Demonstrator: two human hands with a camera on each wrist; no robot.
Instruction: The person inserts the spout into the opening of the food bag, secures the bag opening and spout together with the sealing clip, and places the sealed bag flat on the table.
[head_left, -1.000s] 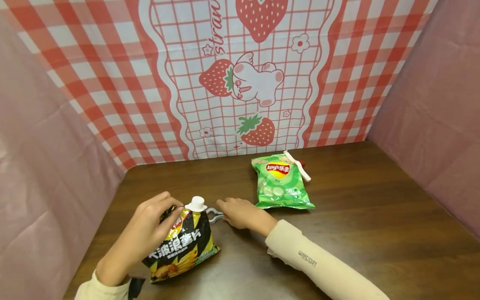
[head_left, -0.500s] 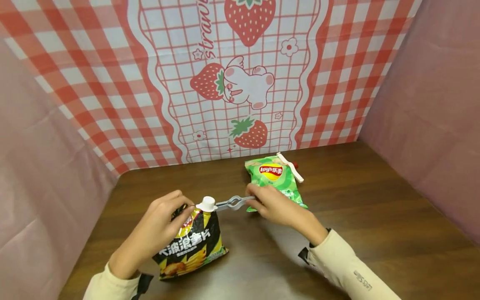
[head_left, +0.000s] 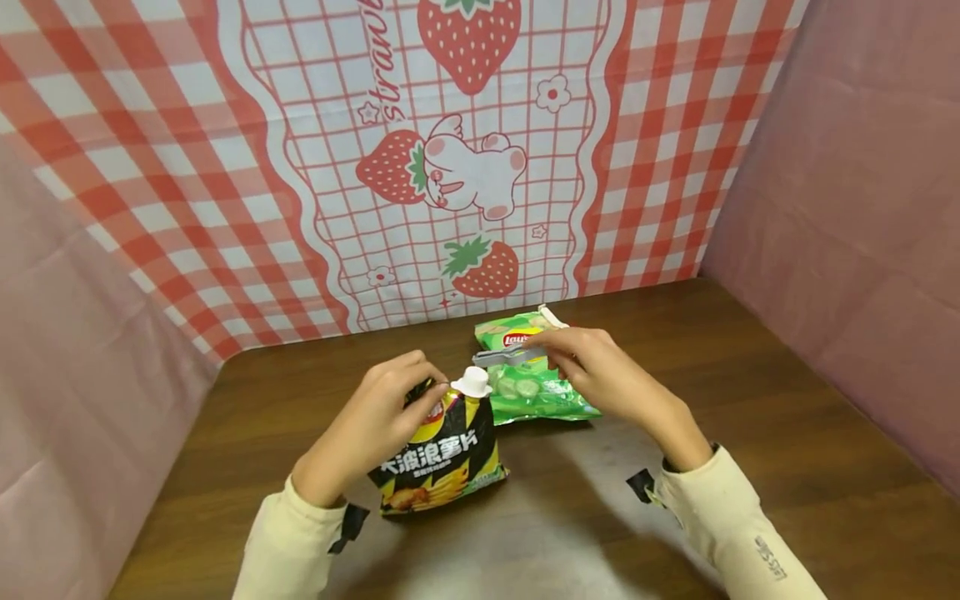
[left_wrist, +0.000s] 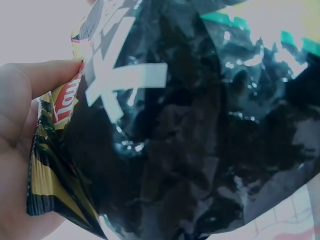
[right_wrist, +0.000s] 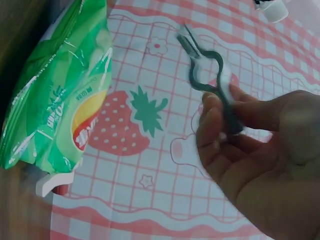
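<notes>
My left hand [head_left: 375, 421] pinches the top edge of a black and yellow chip bag [head_left: 450, 471], which stands upright near the middle of the table. A white spout cap [head_left: 473, 382] sits at the bag's top right corner. In the left wrist view, my thumb presses the crumpled bag [left_wrist: 165, 125] near its red logo. To the right, my right hand [head_left: 600, 371] holds a grey clip [head_left: 510, 356] above the table. The right wrist view shows the clip [right_wrist: 220, 62] pinched between thumb and fingers, its two prongs pointing away from the hand and towards the spout side.
A green Lay's chip bag [head_left: 525, 404] lies behind the black bag, partly covered by the right hand and the grey clip. Along its far right edge runs a white bag clip [head_left: 552, 317]. A strawberry-print cloth [head_left: 461, 208] hangs behind the wooden table [head_left: 262, 417].
My right hand has lifted the grey clip from beside the black bag, up and to the right, over the green bag. My left hand and the black bag have shifted right in view.
</notes>
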